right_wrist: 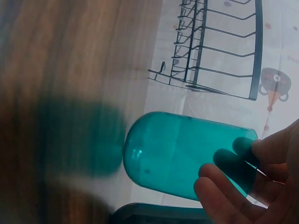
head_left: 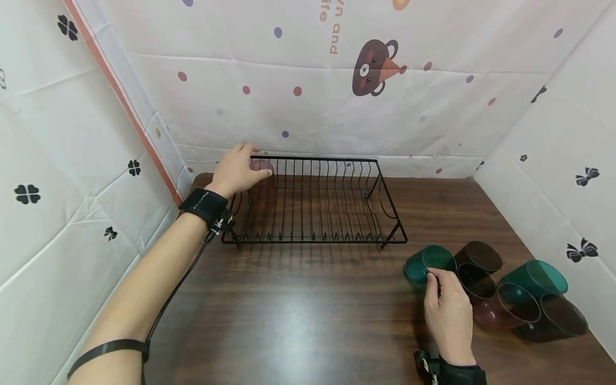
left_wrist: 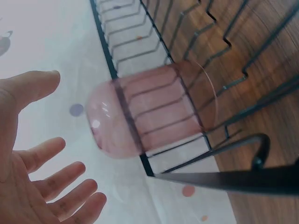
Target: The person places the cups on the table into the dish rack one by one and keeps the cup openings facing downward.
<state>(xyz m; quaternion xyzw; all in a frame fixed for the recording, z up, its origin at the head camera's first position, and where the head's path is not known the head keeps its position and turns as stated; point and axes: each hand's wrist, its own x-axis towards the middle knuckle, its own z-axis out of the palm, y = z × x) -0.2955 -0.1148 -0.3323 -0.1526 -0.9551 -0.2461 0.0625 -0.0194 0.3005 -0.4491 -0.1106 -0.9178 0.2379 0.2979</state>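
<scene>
A pink transparent cup [head_left: 261, 165] stands upside down in the back left corner of a black wire dish rack [head_left: 313, 242]. Beside it is my left hand [head_left: 236, 172], fingers spread; the left wrist view has a gap between these fingers and the cup [left_wrist: 154, 109]. On the right side of the table, my right hand [head_left: 449, 316] pinches the rim of a green transparent cup [head_left: 423, 263]. In the right wrist view this cup [right_wrist: 173, 156] is upright, its base at the tabletop, and some fingertips show through its wall.
Several more cups stand close to my right hand: two dark brown ones [head_left: 480, 255], a green one [head_left: 534, 275], a reddish one [head_left: 495, 315] and a dark one [head_left: 553, 326]. Patterned white sheets [head_left: 308, 117] line the wooden table's [head_left: 269, 299] back and sides.
</scene>
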